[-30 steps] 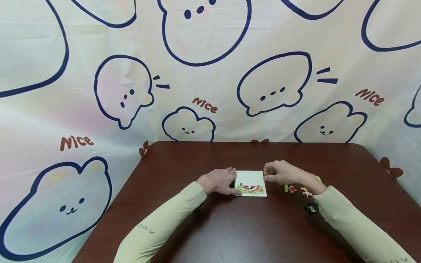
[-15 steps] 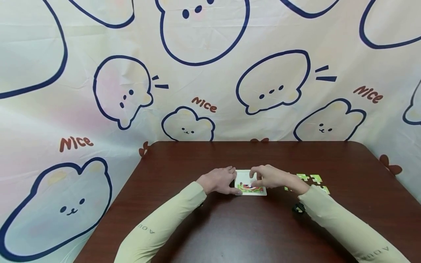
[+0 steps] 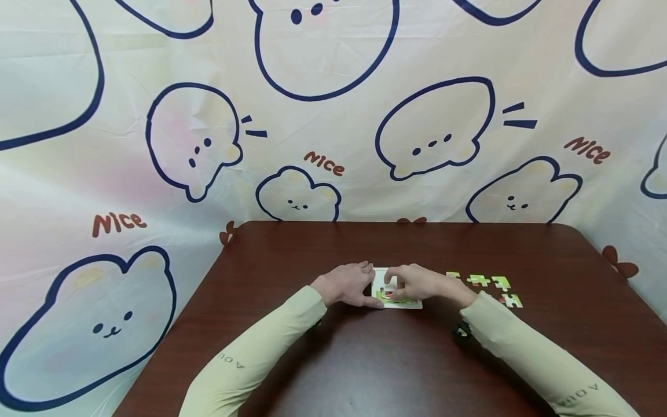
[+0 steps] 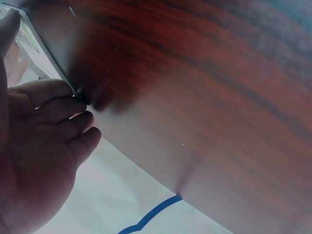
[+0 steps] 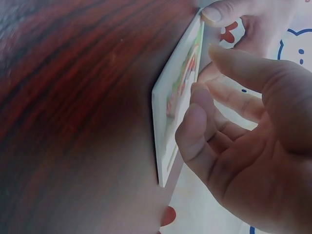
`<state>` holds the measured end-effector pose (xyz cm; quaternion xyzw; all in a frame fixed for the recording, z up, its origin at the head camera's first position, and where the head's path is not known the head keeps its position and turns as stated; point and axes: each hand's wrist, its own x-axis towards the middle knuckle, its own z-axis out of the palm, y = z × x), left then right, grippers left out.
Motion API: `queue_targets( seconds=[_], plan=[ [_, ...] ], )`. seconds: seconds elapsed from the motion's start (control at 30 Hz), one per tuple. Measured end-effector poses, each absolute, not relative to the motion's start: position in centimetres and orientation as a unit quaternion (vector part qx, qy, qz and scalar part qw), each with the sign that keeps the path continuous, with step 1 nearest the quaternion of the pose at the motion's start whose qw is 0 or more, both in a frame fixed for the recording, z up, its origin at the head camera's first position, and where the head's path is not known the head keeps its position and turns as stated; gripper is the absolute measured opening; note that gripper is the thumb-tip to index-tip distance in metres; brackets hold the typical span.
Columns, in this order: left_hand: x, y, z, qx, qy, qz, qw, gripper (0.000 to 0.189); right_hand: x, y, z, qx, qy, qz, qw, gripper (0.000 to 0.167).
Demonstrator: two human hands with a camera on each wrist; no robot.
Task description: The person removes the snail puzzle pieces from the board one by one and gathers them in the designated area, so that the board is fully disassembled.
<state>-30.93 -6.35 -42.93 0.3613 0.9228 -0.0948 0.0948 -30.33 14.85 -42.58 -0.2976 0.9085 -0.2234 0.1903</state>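
Observation:
A white puzzle tray [image 3: 420,306] lies flat on the brown table, with a colourful picture of joined puzzle pieces [image 3: 386,299] along its near side. My left hand [image 3: 346,285] rests against the tray's left side, thumb on the near left corner, fingers extended along the edge. Over the tray hovers my right hand [image 3: 424,284], its fingers loosely bent near the picture. In the right wrist view, thumb and fingertips stand apart with no piece visible between them. That hand hides part of the picture.
Several loose green puzzle pieces [image 3: 478,281] lie on the table [image 3: 365,365] to the right of the tray; the right forearm partly covers the group. A cartoon-printed cloth [image 3: 359,139] hangs behind the table's far edge.
My right hand has moved left from the tray's right edge to over the picture. More of the loose pieces have come into sight. The left hand has stayed put.

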Motion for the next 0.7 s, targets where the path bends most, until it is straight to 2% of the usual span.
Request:
queue_targets(
  seconds=[0.33, 0.7],
  plan=[
    [-30.8, -6.4, -42.9, 0.366, 0.922, -0.096, 0.087, 0.093, -30.5, 14.6, -43.2, -0.342, 0.896, -0.219, 0.178, 0.027],
    [-30.8, -6.4, -42.9, 0.358, 0.924, -0.095, 0.094, 0.094, -31.1, 14.4, -43.9, -0.333, 0.892, -0.239, 0.189, 0.019]
  ],
)
